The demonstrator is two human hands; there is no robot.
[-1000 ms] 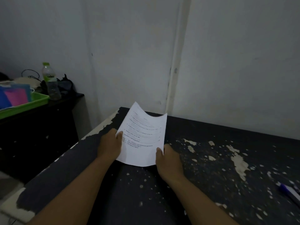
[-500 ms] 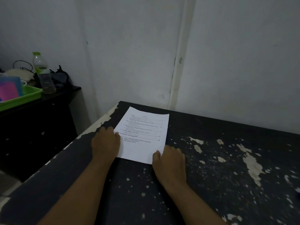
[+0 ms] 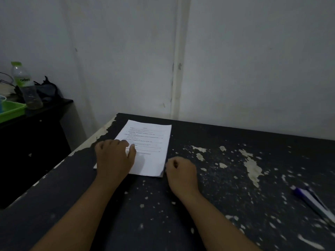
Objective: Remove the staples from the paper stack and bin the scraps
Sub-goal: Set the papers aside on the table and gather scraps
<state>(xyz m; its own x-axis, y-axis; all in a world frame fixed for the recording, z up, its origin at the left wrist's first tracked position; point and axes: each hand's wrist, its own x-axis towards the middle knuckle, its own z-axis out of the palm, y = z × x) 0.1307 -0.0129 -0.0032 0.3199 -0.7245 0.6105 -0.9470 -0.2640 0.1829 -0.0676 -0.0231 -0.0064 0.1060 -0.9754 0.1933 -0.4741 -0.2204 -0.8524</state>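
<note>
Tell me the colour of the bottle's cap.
The bottle cap is light green, in the head view.

A paper stack lies on the bench, with a pen far right and a bottle on a cabinet left.

Paper stack print, seemingly illegible.

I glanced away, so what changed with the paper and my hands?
The paper stack, lifted and curled between both hands, was laid flat on the table. The left hand now presses on its left side; the right hand let go and rests curled beside its near right corner. The water bottle and green tray stayed put.
</note>
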